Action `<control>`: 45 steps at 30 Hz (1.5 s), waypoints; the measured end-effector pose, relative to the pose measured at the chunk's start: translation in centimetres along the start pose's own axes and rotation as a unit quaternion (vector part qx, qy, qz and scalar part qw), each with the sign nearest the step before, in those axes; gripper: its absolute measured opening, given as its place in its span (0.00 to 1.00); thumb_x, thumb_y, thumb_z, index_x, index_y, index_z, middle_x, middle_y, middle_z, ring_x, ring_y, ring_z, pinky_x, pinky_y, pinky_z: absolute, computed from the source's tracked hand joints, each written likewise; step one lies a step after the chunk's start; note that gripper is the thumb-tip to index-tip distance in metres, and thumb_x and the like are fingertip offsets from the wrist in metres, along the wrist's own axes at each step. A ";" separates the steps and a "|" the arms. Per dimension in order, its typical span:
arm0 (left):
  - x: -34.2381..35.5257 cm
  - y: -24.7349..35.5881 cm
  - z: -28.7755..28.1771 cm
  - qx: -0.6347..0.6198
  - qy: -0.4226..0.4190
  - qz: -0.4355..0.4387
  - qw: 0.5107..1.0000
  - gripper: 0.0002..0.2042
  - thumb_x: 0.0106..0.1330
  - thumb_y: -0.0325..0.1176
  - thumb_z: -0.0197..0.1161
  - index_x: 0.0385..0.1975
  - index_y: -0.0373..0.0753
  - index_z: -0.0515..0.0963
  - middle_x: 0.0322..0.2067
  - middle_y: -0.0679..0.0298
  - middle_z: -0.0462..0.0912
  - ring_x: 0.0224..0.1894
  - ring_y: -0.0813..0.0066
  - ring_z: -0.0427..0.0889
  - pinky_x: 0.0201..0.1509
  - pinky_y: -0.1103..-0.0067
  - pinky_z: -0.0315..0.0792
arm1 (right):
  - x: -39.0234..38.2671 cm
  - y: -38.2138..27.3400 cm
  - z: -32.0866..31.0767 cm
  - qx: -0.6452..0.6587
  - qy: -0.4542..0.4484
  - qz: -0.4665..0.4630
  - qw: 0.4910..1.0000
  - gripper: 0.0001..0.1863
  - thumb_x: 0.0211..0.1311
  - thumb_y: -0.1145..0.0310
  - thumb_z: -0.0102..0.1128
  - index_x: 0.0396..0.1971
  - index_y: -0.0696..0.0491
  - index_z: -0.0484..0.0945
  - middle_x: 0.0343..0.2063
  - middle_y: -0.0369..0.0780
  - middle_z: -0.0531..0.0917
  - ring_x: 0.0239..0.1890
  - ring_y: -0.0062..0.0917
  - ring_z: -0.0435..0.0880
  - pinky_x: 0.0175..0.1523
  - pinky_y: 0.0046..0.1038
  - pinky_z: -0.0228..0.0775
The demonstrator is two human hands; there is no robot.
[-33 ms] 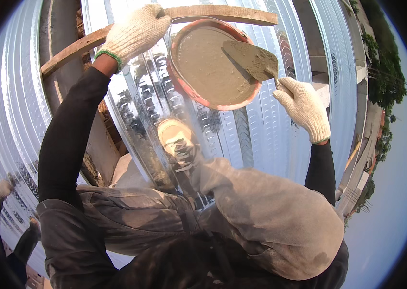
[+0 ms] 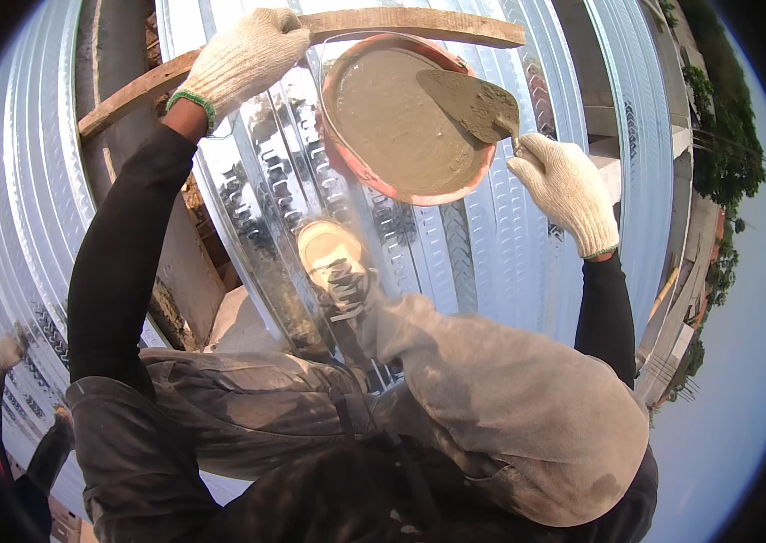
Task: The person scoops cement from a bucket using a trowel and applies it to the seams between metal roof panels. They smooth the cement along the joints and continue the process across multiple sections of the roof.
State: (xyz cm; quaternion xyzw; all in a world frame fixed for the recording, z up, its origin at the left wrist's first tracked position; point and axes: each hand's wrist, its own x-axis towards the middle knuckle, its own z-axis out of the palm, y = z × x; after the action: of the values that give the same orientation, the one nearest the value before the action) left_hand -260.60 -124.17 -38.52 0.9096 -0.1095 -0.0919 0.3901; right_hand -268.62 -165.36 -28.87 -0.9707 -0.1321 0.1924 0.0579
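My left hand (image 2: 243, 61), in a cream knitted glove with a green cuff edge, is closed over a long wooden batten (image 2: 419, 24); its fingertips are partly hidden. To its right stands a reddish bucket (image 2: 344, 156), nearly full of wet grey mortar (image 2: 383, 118), with a thin wire handle by its far rim. My right hand (image 2: 569, 190), gloved alike, grips the handle end of a trowel (image 2: 473, 104). The mortar-smeared blade lies over the bucket's right side, its tip pointing left above the mortar.
Ribbed shiny metal decking (image 2: 510, 244) spreads beneath, with a gap beside a concrete beam (image 2: 188, 262) on the left. My shoe (image 2: 329, 253) rests on the decking near the bucket. Another person's arm (image 2: 48, 452) shows at lower left. Trees (image 2: 727, 145) stand at right.
The left hand has shifted slightly left along the batten. My right hand and the trowel have moved a little left and away from me.
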 end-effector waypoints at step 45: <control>-58.6 -18.5 11.2 0.311 0.264 -0.453 0.793 0.36 0.76 0.42 0.70 0.80 0.33 0.71 0.79 0.40 0.70 0.83 0.41 0.66 0.84 0.51 0.63 | -1.4 1.0 6.6 0.509 -0.157 0.098 0.841 0.25 0.84 0.51 0.63 0.52 0.63 0.85 0.21 0.36 0.80 0.16 0.16 0.74 0.21 0.20 0.65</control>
State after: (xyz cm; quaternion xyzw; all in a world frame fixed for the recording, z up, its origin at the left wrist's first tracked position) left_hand -317.31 -103.56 -54.88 0.9162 0.3998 0.0248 0.0136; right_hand -272.24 -166.30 -34.61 -0.7692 0.0724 0.3872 0.5031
